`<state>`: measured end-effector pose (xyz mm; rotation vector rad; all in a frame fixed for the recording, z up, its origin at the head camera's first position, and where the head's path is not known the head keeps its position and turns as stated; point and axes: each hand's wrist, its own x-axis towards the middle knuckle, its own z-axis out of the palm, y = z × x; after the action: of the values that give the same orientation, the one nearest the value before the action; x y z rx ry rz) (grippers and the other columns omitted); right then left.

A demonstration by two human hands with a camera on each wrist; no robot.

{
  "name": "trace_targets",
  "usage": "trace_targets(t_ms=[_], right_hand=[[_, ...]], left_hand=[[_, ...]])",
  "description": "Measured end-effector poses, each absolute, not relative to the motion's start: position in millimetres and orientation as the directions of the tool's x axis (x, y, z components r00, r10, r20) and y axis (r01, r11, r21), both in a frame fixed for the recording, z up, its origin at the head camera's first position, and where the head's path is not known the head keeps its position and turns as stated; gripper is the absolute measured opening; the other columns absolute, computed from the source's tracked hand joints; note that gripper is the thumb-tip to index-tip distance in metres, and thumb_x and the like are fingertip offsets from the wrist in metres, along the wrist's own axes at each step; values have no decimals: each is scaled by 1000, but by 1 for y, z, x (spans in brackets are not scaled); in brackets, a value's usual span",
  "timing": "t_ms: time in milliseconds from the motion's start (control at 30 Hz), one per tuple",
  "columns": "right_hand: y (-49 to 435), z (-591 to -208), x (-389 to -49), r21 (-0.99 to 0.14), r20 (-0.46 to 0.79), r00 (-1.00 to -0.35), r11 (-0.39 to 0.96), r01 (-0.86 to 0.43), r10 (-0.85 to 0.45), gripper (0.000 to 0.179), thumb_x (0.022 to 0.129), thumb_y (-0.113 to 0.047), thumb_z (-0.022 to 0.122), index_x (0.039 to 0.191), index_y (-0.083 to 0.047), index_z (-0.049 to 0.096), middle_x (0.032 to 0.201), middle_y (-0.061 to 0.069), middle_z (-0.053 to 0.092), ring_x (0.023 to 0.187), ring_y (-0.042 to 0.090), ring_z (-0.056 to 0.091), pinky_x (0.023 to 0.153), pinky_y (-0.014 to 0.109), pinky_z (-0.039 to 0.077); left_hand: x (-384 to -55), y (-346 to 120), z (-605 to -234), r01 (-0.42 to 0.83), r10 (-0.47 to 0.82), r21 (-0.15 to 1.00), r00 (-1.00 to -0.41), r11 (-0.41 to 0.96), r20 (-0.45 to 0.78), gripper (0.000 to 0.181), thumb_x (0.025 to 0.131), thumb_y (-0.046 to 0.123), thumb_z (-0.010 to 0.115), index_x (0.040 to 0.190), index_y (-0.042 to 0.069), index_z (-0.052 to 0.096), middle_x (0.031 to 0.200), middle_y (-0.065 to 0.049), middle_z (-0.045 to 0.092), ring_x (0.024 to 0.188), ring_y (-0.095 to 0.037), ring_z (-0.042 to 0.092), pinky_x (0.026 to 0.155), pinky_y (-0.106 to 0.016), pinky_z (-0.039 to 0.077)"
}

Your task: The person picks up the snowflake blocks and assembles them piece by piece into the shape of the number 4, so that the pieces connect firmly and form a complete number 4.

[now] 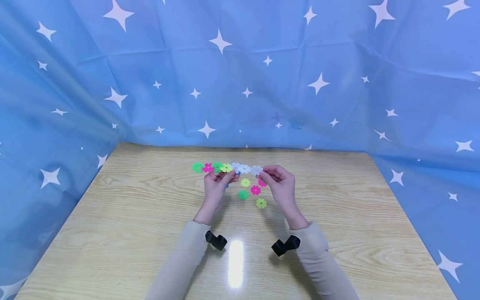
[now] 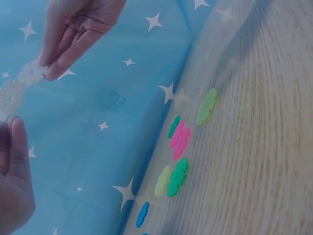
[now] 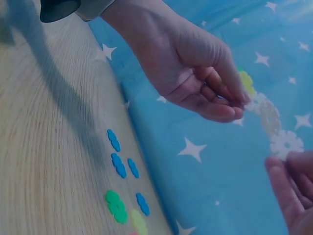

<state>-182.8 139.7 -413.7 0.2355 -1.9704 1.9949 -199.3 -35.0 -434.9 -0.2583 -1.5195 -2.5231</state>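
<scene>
A row of notched snowflake discs stretches between both hands above the table: green [image 1: 198, 167], pink [image 1: 208, 168], green, yellow [image 1: 226, 168], then white ones [image 1: 244, 168]. My left hand [image 1: 214, 191] pinches the row around its first white disc, between thumb and fingers. At the right end, my right hand [image 1: 282, 185] pinches a white disc [image 1: 256, 170] by its edge. That disc's near edge is right at the neighbouring white disc [image 3: 269, 117]; in the right wrist view the white discs form a bent line. Fingertips partly hide the gripped edges.
Below the hands, loose discs lie on the wooden table [image 1: 131, 216]: yellow [image 1: 245, 183], pink [image 1: 256, 190], green [image 1: 243, 195] and yellow-green [image 1: 261, 203]. Several blue discs [image 3: 118, 165] lie under the left hand. A blue star-patterned curtain [image 1: 240, 83] stands behind the table.
</scene>
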Motion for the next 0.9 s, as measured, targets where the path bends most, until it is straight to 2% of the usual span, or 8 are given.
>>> trace_targets(t_ms=[133,400,667,800,900], right_hand=[[137,-413,-182,-934,353,-926,-3,-356,136,14,84,2,67,92,13,63,78,11,69,68,15,67,65,25,59],[132,-414,-182,-918,386,-911,-35,-395,143,11,83,8,66,91,15,61,78,17,68,67,11,67,62,27,59],[127,-416,-185,-902,421,-892,-26,-430,163,12,80,11,67,89,17,60,76,28,65,63,8,67,58,20,57],[123,-418,-184,-891,443,-885,-41,-453,146,12,81,11,66,88,18,59,77,33,63,64,9,67,62,24,59],[122,-418,-184,-898,425,-897,-72,-435,117,14,82,8,66,90,18,59,78,30,64,66,12,68,65,27,59]], left_hand=[[-200,-35,-435,256,-66,849,-965,-462,255,23,85,-9,61,77,10,70,70,-3,70,65,-13,68,70,-28,59],[-200,-35,-436,261,-55,849,-962,-459,266,22,85,-8,62,77,11,70,69,-2,70,66,-14,69,69,-28,59],[-199,-35,-435,263,-60,866,-963,-426,263,21,85,-8,61,77,9,69,68,-1,69,64,-13,68,71,-27,59],[-199,-36,-435,250,-62,868,-967,-429,248,20,85,-9,61,77,8,68,67,-1,69,63,-11,68,72,-27,59],[-200,-39,-433,235,-49,876,-970,-421,237,19,86,-6,61,78,9,68,67,-1,69,64,-11,68,72,-27,59]])
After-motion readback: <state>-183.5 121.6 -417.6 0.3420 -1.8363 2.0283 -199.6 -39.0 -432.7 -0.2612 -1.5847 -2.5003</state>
